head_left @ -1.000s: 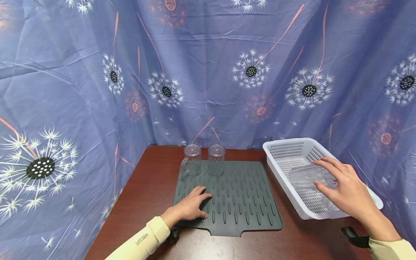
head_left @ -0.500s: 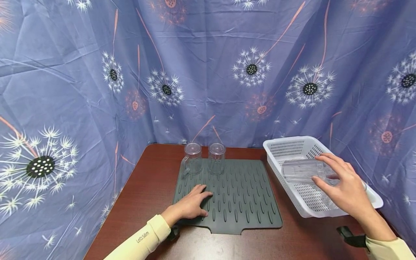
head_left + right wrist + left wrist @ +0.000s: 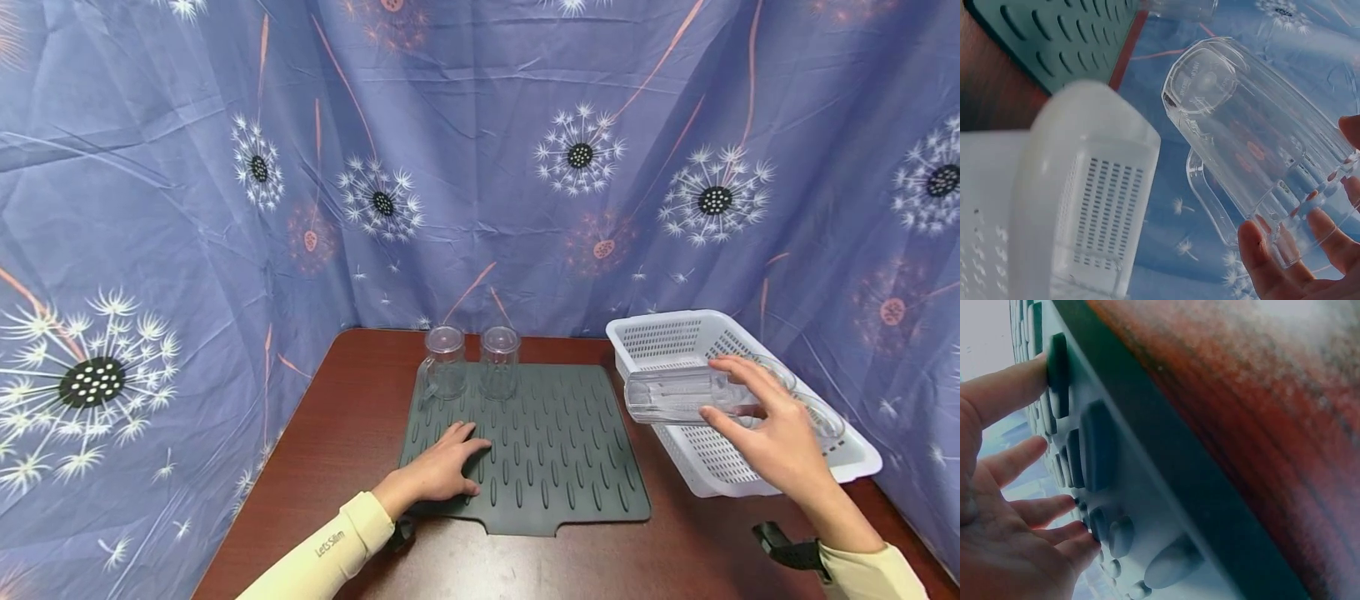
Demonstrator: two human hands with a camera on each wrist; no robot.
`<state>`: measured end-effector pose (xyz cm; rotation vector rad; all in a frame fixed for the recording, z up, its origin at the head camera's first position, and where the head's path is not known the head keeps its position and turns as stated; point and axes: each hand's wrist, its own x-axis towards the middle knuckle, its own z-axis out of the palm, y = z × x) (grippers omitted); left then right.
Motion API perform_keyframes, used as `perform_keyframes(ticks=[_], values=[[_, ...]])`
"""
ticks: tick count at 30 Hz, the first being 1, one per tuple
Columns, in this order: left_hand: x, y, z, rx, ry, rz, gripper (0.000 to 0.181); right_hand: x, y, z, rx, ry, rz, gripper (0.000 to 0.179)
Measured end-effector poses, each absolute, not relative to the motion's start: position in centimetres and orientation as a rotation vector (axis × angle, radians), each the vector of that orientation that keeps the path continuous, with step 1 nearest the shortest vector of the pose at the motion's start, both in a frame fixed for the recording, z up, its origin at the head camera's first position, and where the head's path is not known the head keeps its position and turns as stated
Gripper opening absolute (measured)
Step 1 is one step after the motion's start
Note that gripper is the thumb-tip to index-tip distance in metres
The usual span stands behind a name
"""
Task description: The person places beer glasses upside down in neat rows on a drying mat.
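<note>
My right hand [image 3: 780, 429] grips a clear mug [image 3: 663, 396] near its mouth, thumb on one side and fingers on the other. The mug lies sideways in the air over the left wall of a white plastic basket [image 3: 656, 446], its base pointing left. In the right wrist view the mug's handle [image 3: 1207, 194] juts out below its body. My left hand [image 3: 438, 473] rests with spread fingers on the front left part of a dark grey drying mat [image 3: 558, 467]. In the left wrist view its fingertips touch the mat's raised ridges [image 3: 1099, 447].
Two clear mugs [image 3: 447, 367] [image 3: 498, 367] stand upside down at the mat's back left. More clear ware [image 3: 825, 417] shows in the basket behind my right hand. A brown wooden table [image 3: 337, 400] lies beneath, and a blue dandelion-print curtain [image 3: 480, 167] hangs behind and at both sides.
My right hand has lifted the mug out of the basket and moved it left, so its base now passes over the basket's left rim. The left hand has stayed on the mat.
</note>
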<state>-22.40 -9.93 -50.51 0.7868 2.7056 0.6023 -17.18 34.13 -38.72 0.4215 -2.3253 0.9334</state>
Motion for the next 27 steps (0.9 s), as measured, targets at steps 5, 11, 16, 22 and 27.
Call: perform_keyframes(ticks=[5, 11, 16, 22, 27], values=[[-22.5, -10.1, -50.4, 0.793, 2.695, 0.626, 0.067, -17.4, 33.5, -39.4, 0.414, -2.322, 1.002, 0.069], [-22.5, -10.1, -50.6, 0.802, 2.689, 0.655, 0.065, -17.6, 32.9, -40.1, 0.388, -2.325, 1.064, 0.068], [-22.4, -10.0, -50.7, 0.812, 2.702, 0.647, 0.065, -17.7, 32.7, -40.6, 0.378, -2.333, 1.116, 0.066], [-22.3, -9.9, -50.7, 0.831, 2.716, 0.645, 0.065, -17.4, 32.0, -41.0, 0.343, -2.359, 1.163, 0.062], [-22.4, -10.0, -50.7, 0.849, 2.718, 0.685, 0.063, -17.2, 31.3, -41.5, 0.314, -2.394, 1.174, 0.06]])
